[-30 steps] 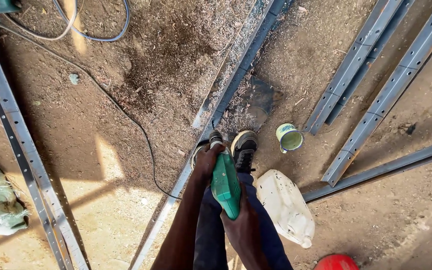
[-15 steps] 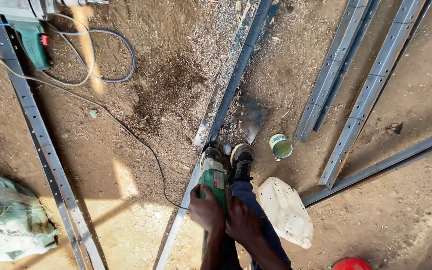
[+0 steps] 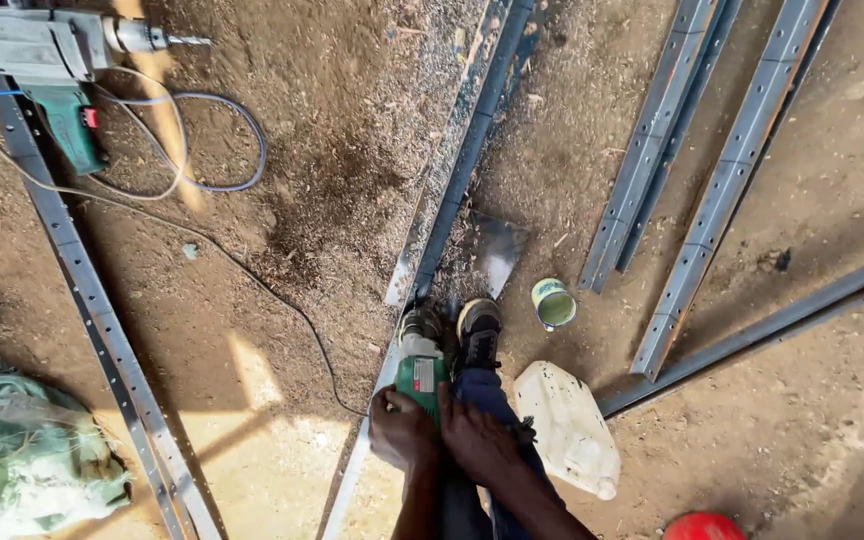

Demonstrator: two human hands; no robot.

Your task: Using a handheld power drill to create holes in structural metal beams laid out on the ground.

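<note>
My left hand (image 3: 401, 431) and my right hand (image 3: 477, 445) both grip a green angle grinder (image 3: 419, 372) held low in front of me. Its head points down at a long perforated metal angle bar (image 3: 462, 170) that lies on the dirt floor. My shoe (image 3: 477, 332) stands beside the grinder head, close to the bar. A black cable (image 3: 252, 280) runs from the grinder across the ground to the left.
A green-handled electric drill (image 3: 47, 60) with looped cords lies at top left. More perforated bars (image 3: 102, 320) (image 3: 722, 190) lie on both sides. A small green tin (image 3: 553, 303), a white plastic jug (image 3: 567, 425), a red object (image 3: 704, 526) and green cloth (image 3: 22, 465) surround me.
The grinder has gone down toward the bar and my hands have shifted lower on it. The view has tilted so the drill at top left has come into sight.
</note>
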